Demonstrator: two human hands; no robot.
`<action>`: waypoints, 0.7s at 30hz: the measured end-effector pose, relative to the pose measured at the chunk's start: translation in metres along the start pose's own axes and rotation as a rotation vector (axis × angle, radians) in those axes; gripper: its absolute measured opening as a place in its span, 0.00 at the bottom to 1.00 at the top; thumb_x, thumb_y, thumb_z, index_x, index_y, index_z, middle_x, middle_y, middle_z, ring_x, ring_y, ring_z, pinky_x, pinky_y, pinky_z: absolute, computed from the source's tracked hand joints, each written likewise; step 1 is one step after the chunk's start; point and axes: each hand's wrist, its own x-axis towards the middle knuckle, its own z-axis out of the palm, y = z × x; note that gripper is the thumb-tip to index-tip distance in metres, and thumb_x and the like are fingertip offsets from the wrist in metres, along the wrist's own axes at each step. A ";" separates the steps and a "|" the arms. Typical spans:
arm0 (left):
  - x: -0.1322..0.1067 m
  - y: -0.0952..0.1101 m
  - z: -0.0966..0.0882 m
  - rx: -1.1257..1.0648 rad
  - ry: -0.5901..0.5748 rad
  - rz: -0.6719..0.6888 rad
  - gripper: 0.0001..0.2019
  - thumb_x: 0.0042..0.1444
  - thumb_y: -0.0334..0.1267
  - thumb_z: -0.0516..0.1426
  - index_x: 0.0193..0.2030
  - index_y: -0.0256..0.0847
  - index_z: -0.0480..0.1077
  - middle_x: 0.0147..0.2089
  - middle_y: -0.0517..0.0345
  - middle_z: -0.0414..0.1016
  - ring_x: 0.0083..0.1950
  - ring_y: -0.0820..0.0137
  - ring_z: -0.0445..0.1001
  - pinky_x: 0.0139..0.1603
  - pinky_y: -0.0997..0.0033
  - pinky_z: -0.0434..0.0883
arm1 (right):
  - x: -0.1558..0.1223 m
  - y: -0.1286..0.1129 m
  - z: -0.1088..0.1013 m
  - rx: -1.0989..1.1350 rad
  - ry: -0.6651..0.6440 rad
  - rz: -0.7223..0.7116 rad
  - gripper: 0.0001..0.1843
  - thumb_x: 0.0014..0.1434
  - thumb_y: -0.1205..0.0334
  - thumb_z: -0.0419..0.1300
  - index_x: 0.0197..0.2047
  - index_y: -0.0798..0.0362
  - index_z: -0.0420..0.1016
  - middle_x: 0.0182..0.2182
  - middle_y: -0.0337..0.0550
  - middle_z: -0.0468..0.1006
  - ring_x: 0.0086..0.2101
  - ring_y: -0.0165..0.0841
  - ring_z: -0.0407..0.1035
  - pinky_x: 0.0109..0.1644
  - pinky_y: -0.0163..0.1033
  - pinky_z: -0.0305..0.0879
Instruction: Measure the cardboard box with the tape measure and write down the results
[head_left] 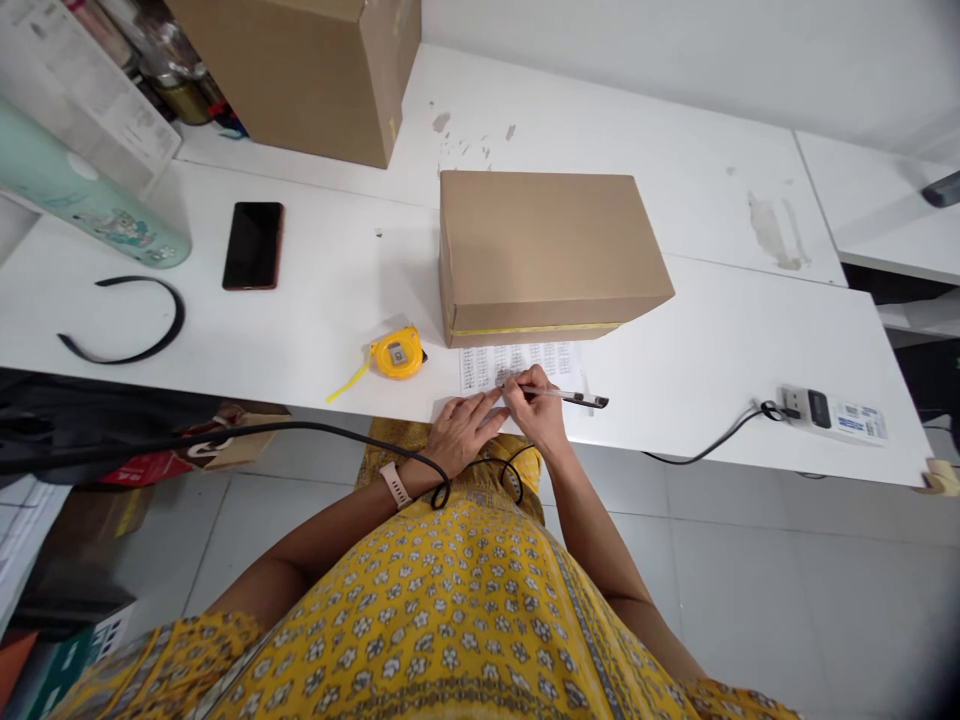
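Note:
My right hand [538, 408] is closed round a pen [570, 397], its tip resting on a printed sheet of paper [525, 364] at the white table's [315, 290] front edge. My left hand [463, 432] lies flat with fingers stretched out, pressing the sheet's lower left corner. A pale watch is on my left wrist. Right behind the sheet stands a closed brown cardboard box [544, 255] with a yellow tape line along its front.
A yellow tape measure [396, 354] lies left of the sheet. Farther left are a black phone [253, 244], a curved black strap [127, 320] and a green bottle [82, 195]. A bigger carton [307, 70] stands at the back. A small device with a cable [814, 408] lies at right.

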 end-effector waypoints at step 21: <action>-0.003 0.000 0.007 0.081 0.100 0.035 0.18 0.71 0.37 0.55 0.65 0.48 0.73 0.71 0.51 0.70 0.65 0.61 0.73 0.62 0.59 0.68 | 0.002 0.003 0.001 0.059 0.030 -0.020 0.15 0.62 0.53 0.61 0.29 0.48 0.60 0.20 0.31 0.65 0.23 0.28 0.59 0.29 0.36 0.55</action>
